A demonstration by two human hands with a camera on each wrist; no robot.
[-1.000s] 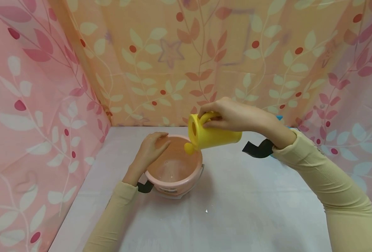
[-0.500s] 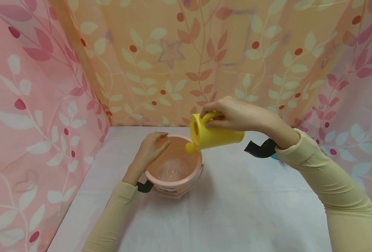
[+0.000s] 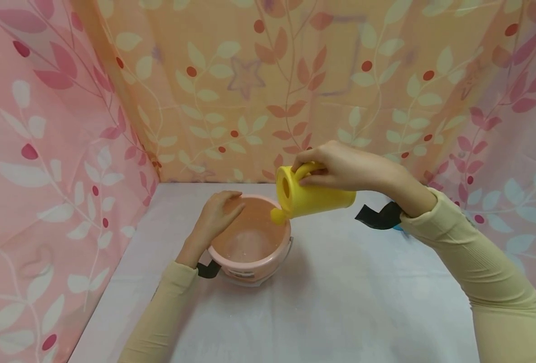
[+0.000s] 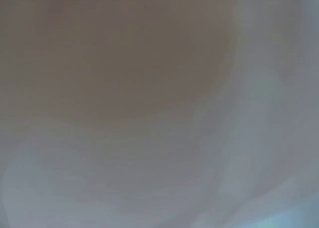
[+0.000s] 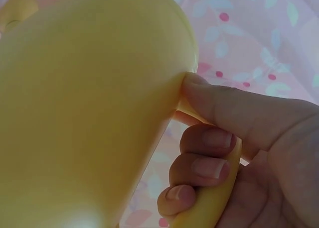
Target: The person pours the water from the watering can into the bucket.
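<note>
In the head view a pink bucket (image 3: 274, 259) stands left of centre, with shallow water moving in its bottom. My left hand (image 3: 215, 217) rests on its left rim, thumb and visible finger spread apart; the other fingers are hidden. The left wrist view is only a pale blur. My right hand (image 3: 340, 164) grips a yellow watering can (image 3: 320, 199) by its handle. The can lies tipped on its side in the air, its round spout head (image 3: 277, 216) over the bucket's right rim. In the right wrist view, curled fingers (image 5: 207, 166) wrap the handle, thumb against the can body.
A blue object (image 3: 398, 227) shows partly behind my right wrist. White cloth covers the table (image 3: 340, 302), with small wet spots in front of the bucket. Floral curtains (image 3: 250, 126) enclose the back and both sides.
My right hand and the watering can have shifted slightly to the right. Splashing in the bucket rose, then eased. My left hand and the bucket stay put.
</note>
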